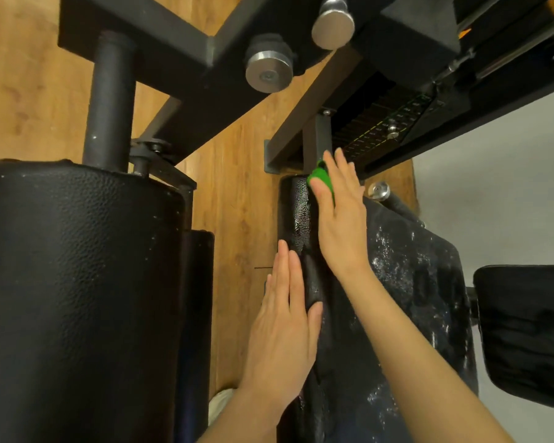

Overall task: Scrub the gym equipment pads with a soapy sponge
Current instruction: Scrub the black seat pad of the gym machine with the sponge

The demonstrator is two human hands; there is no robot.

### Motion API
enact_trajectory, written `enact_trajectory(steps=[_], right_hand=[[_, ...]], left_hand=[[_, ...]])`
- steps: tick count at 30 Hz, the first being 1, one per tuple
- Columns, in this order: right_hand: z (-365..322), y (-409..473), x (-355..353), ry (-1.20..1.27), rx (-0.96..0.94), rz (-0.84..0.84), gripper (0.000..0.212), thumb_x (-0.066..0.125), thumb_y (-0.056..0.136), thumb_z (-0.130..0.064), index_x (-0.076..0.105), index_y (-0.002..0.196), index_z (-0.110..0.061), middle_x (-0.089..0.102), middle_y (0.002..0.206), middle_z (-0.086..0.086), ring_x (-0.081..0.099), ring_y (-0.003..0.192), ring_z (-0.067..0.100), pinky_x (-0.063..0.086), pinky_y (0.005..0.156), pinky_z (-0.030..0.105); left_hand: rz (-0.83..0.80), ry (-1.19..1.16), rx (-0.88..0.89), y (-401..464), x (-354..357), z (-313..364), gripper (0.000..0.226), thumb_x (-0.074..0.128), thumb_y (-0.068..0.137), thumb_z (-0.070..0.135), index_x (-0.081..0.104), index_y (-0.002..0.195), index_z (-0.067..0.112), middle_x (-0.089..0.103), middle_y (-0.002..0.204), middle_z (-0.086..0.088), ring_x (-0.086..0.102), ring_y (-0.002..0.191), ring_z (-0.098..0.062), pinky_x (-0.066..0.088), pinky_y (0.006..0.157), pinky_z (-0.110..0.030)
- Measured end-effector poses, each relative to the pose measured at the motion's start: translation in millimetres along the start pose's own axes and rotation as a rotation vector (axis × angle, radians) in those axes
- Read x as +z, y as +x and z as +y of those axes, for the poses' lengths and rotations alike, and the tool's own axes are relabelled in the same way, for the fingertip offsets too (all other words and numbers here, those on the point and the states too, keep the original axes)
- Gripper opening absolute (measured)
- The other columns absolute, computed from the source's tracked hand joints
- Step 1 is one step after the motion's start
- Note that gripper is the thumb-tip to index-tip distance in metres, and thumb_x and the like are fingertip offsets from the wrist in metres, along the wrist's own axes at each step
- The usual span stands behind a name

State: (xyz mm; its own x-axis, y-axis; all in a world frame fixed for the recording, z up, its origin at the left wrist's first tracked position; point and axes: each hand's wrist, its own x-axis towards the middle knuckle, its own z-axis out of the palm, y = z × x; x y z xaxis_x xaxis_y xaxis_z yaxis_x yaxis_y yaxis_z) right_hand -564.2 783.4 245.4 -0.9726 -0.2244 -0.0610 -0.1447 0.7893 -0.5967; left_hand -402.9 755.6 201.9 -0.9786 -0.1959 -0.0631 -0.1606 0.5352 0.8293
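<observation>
Sponge [321, 180], green, sits at the top edge of the sudsy black pad [413, 282], pressed there under the right hand [341, 219] with straight fingers close together, while the left hand [285, 318], fingers also flat, braces the pad's side, likely to steady it.

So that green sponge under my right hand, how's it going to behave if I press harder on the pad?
The sponge probably squashes easily: it already bulges out from under the right hand. It may slide rather than grip, since the pad looks wet and flecked with suds. It is likely light, being pinned by flat fingers alone.
</observation>
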Motion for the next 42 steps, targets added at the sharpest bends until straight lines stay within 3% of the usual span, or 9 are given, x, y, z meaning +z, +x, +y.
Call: enact_trajectory(steps=[2, 6, 11, 17, 22, 26, 32, 38, 42], right_hand=[[4.4, -8.8, -5.6, 0.045, -0.002, 0.005, 0.046, 0.039, 0.104, -0.033, 0.032, 0.149, -0.026, 0.018, 0.160, -0.008, 0.004, 0.148, 0.006, 0.002, 0.122, 0.042], [22.2, -65.1, -17.7, -0.018, -0.058, -0.056, 0.049, 0.038, 0.103, -0.032, 0.031, 0.150, -0.024, 0.016, 0.160, -0.009, 0.003, 0.148, 0.005, 0.000, 0.122, 0.037], [14.1, 8.1, -10.7, 0.030, 0.091, 0.063, 0.047, 0.038, 0.104, -0.035, 0.033, 0.149, -0.021, 0.021, 0.159, -0.004, 0.007, 0.148, 0.010, 0.005, 0.121, 0.045], [23.2, -52.6, -12.3, -0.014, -0.029, 0.022, 0.048, 0.035, 0.103, -0.034, 0.029, 0.149, -0.022, 0.016, 0.159, -0.009, 0.002, 0.148, 0.004, -0.007, 0.119, 0.026], [28.4, 14.1, -7.5, -0.034, 0.159, 0.162, 0.047, 0.034, 0.105, -0.031, 0.031, 0.149, -0.015, 0.022, 0.159, 0.002, 0.007, 0.149, 0.016, -0.005, 0.121, 0.038], [13.5, -51.1, -1.1, 0.022, 0.108, 0.149, 0.048, 0.034, 0.105, -0.030, 0.026, 0.151, -0.021, 0.016, 0.160, -0.007, 0.003, 0.148, 0.004, -0.007, 0.120, 0.028], [23.9, -1.8, -2.4, -0.086, 0.238, 0.253, 0.049, 0.035, 0.104, -0.031, 0.031, 0.150, -0.013, 0.023, 0.159, 0.004, 0.010, 0.149, 0.016, -0.003, 0.120, 0.035], [0.1, -79.3, 12.3, -0.137, 0.170, 0.233, 0.051, 0.030, 0.104, -0.034, 0.025, 0.151, -0.016, 0.020, 0.159, -0.001, 0.009, 0.148, 0.009, -0.001, 0.121, 0.030], [20.1, -21.3, 1.4, -0.143, 0.343, 0.284, 0.050, 0.035, 0.104, -0.032, 0.029, 0.150, -0.014, 0.024, 0.159, 0.002, 0.010, 0.148, 0.013, -0.003, 0.120, 0.031]], left_hand=[[-0.003, 0.006, 0.008, 0.8, -0.7, -0.5, 0.068, 0.022, 0.103, 0.042, -0.011, 0.157, 0.015, -0.016, 0.166, 0.000, 0.012, 0.150, -0.015, 0.036, 0.114, -0.037], [-0.032, -0.004, 0.000, -0.8, -1.5, -0.8, 0.068, 0.018, 0.103, 0.043, -0.019, 0.156, 0.020, -0.021, 0.164, 0.003, -0.004, 0.152, -0.008, 0.012, 0.120, -0.036], [-0.082, 0.046, 0.044, 7.3, -9.8, -0.6, 0.065, 0.016, 0.104, 0.040, -0.019, 0.155, 0.021, -0.025, 0.163, 0.007, -0.014, 0.151, -0.008, -0.008, 0.121, -0.025], [-0.064, 0.125, 0.160, 69.7, -27.9, -10.8, 0.057, 0.018, 0.106, 0.033, -0.005, 0.156, 0.021, -0.008, 0.166, 0.003, -0.012, 0.152, -0.013, 0.008, 0.124, -0.043], [-0.139, 0.334, 0.351, 109.4, -31.6, -19.8, 0.057, 0.015, 0.106, 0.033, 0.003, 0.157, 0.010, 0.000, 0.166, -0.007, -0.006, 0.153, -0.018, 0.006, 0.125, -0.038], [-0.164, 0.272, 0.340, 108.2, -32.7, -18.5, 0.057, 0.014, 0.106, 0.034, 0.004, 0.157, 0.013, -0.002, 0.167, -0.004, -0.009, 0.152, -0.014, 0.006, 0.125, -0.036], [-0.185, 0.344, 0.391, 112.9, -39.3, -19.2, 0.056, 0.016, 0.106, 0.034, 0.005, 0.158, 0.014, -0.001, 0.167, -0.005, -0.008, 0.153, -0.017, 0.008, 0.125, -0.039], [-0.256, 0.512, 0.569, 124.5, -53.9, -18.3, 0.057, 0.013, 0.106, 0.035, 0.013, 0.156, 0.008, 0.008, 0.165, -0.010, 0.004, 0.153, -0.025, 0.010, 0.123, -0.041], [-0.278, 0.540, 0.605, 132.0, -55.9, -17.8, 0.058, 0.010, 0.104, 0.034, 0.009, 0.156, 0.008, 0.007, 0.165, -0.009, 0.004, 0.152, -0.023, 0.008, 0.123, -0.039]])
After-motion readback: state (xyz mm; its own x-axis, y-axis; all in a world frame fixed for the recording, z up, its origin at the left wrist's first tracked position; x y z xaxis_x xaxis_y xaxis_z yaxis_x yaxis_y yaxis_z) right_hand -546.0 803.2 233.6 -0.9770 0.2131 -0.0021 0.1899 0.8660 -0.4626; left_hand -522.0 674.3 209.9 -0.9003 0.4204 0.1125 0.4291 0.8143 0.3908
